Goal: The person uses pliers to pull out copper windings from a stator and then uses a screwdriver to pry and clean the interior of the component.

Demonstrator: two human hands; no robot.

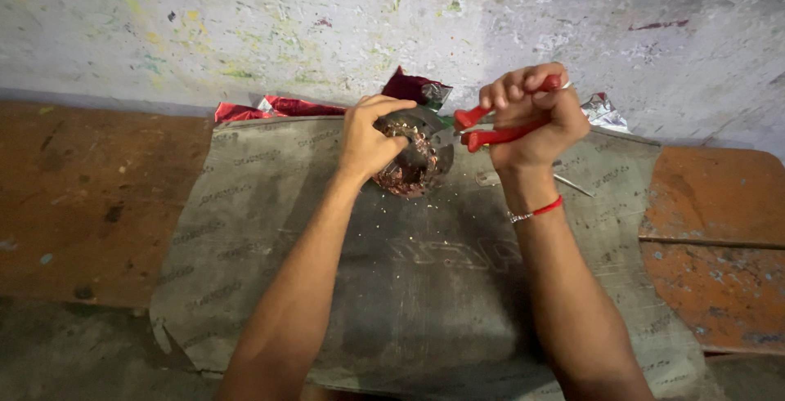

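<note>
My left hand (370,133) grips a round metal part wound with copper wire (413,160), which stands on edge on a grey mat (425,286). My right hand (536,119) is closed around the red handles of a pair of pliers (491,127). The plier jaws point left toward the wound part and are hidden behind it. A red thread and a thin bracelet circle my right wrist.
Crumpled red and silver foil wrappers (286,107) lie along the back of the mat against a stained wall. A thin metal rod (572,184) lies right of my right wrist. Small copper bits dot the mat. Orange-brown floor slabs (719,237) flank the mat.
</note>
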